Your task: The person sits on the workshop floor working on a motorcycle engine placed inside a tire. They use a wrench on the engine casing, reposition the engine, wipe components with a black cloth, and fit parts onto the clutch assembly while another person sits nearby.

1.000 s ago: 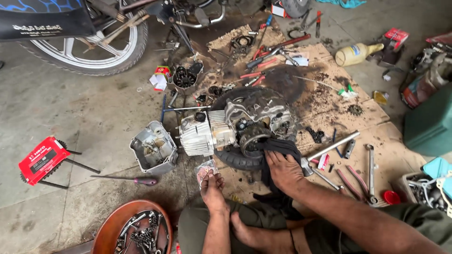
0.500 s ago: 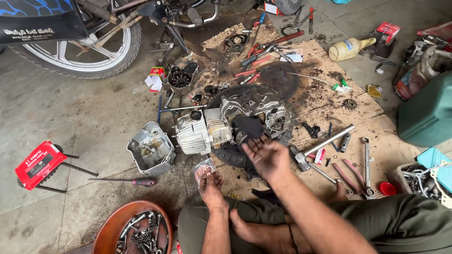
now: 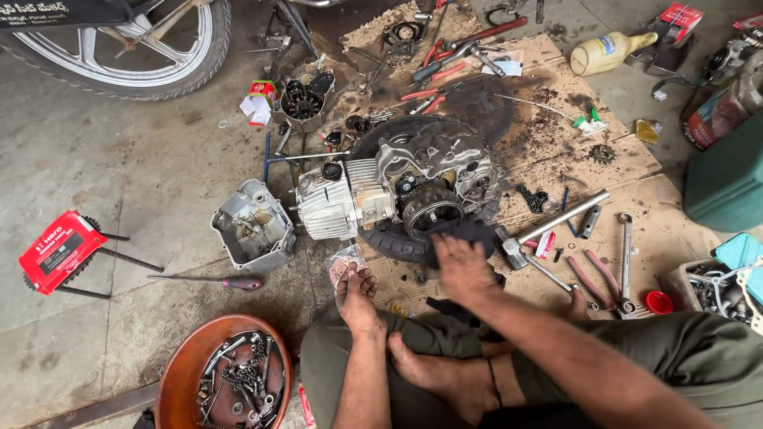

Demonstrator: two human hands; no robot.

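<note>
Clearance around the engine block (image 3: 397, 195)
Bare concrete floor (image 3: 119, 167) lay open at left; spanners (image 3: 624, 262), hammer (image 3: 548, 230) and pliers (image 3: 592, 278) crowded the cardboard (image 3: 636, 159) at right.

Engine (image 3: 401, 187): on the cardboard sheet (image 3: 636, 171), centre of the scene.
Cover casing (image 3: 253, 226): just left of the engine, on the floor.
Screwdriver (image 3: 208, 280): left of the engine and nearer the person.
Bowl of bolts (image 3: 226, 373): nearer still, left of the engine.
Wheel (image 3: 127, 48): behind the engine, to its left.
Hammer (image 3: 548, 226): right of the engine.
Spanner (image 3: 625, 262): further right of the engine.
Right hand (image 3: 461, 266): on a cloth (image 3: 465, 232), just before the engine.
Left hand (image 3: 356, 290): before the engine, touching a packet (image 3: 342, 260).
</note>
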